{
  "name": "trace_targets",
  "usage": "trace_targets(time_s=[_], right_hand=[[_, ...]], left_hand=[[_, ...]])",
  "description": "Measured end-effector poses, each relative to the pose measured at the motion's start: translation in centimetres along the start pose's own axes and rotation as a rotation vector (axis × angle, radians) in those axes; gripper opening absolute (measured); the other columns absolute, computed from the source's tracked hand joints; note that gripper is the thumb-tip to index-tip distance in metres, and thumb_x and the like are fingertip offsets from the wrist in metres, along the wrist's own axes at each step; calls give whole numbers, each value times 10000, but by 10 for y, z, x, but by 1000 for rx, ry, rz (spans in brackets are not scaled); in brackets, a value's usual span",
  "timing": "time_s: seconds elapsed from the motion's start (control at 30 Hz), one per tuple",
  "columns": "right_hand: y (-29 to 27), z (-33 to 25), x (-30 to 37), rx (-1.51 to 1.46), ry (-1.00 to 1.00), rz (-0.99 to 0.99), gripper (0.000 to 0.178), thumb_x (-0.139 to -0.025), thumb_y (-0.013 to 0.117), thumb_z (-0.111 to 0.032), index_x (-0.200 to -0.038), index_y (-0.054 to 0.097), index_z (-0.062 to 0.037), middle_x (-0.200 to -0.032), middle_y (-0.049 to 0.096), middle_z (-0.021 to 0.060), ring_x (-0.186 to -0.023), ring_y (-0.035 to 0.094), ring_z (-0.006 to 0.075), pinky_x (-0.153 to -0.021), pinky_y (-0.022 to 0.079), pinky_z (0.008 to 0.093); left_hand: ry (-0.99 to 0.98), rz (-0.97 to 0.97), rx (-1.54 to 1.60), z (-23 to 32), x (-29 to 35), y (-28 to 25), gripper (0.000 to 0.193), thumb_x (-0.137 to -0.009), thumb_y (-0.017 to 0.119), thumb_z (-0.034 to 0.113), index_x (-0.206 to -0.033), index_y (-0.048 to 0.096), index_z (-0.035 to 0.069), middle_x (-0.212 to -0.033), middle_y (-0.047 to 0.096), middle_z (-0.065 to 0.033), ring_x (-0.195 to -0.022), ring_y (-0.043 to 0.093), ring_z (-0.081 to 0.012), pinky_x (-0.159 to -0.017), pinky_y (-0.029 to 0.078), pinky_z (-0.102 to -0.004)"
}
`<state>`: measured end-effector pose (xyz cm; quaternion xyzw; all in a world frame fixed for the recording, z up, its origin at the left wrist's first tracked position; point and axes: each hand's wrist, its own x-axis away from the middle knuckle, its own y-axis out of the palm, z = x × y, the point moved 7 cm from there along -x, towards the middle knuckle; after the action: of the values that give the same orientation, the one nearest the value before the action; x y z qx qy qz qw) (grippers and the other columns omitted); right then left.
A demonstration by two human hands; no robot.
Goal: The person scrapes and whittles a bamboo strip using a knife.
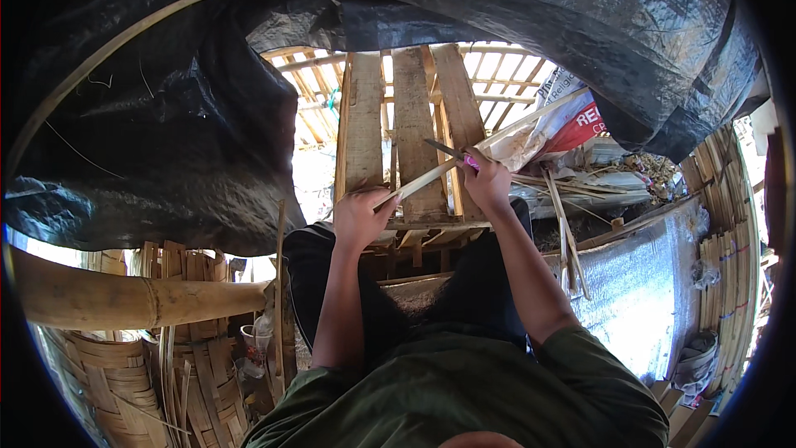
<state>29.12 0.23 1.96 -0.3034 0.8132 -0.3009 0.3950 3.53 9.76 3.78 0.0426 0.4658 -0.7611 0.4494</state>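
A long pale bamboo strip [427, 177] slants from lower left to upper right in front of me. My left hand [361, 214] is closed round its near lower end. My right hand [487, 180] grips a knife by its handle, where a bit of pink shows. The dark knife blade [442, 148] points up and left, lying across or just above the strip; whether it touches cannot be told. Below the strip is a bench of rough wooden planks [362, 116], standing in front of my knees.
Black plastic sheeting [157, 133] hangs at left and overhead. A printed sack [557, 120] and loose bamboo strips [567, 232] lie at right, near a silvery sheet [634, 282]. A thick bamboo pole [141, 292] runs along the left, above woven bamboo [108, 373].
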Motion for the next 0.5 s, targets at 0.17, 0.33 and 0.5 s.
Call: trace_targets(time_s=[0.17, 0.33, 0.5], right_hand=[[3, 5, 0, -11, -27, 3, 281, -859, 754, -238, -1118, 715, -137, -835, 747, 146, -749, 723, 371, -667, 572, 471], [6, 9, -2, -18, -17, -20, 308, -860, 750, -270, -1144, 711, -156, -842, 745, 151, -752, 718, 383, -671, 568, 481], [4, 8, -1, -21, 10, -37, 321, -864, 740, -276, -1168, 709, -176, -830, 737, 159, -751, 715, 388, -674, 564, 490]], left_hand=[[-64, -83, 36, 8, -4, 2, 193, -901, 739, 275, -869, 767, 86, -733, 706, -78, -689, 688, -317, -1013, 536, -416], [-98, -100, 37, 3, -7, 3, 213, -897, 750, 279, -907, 780, 69, -772, 726, -102, -710, 691, -321, -1042, 518, -405], [-111, -76, 27, 1, -7, 4, 222, -882, 778, 277, -922, 784, 58, -802, 738, -110, -729, 705, -306, -1007, 534, -382]])
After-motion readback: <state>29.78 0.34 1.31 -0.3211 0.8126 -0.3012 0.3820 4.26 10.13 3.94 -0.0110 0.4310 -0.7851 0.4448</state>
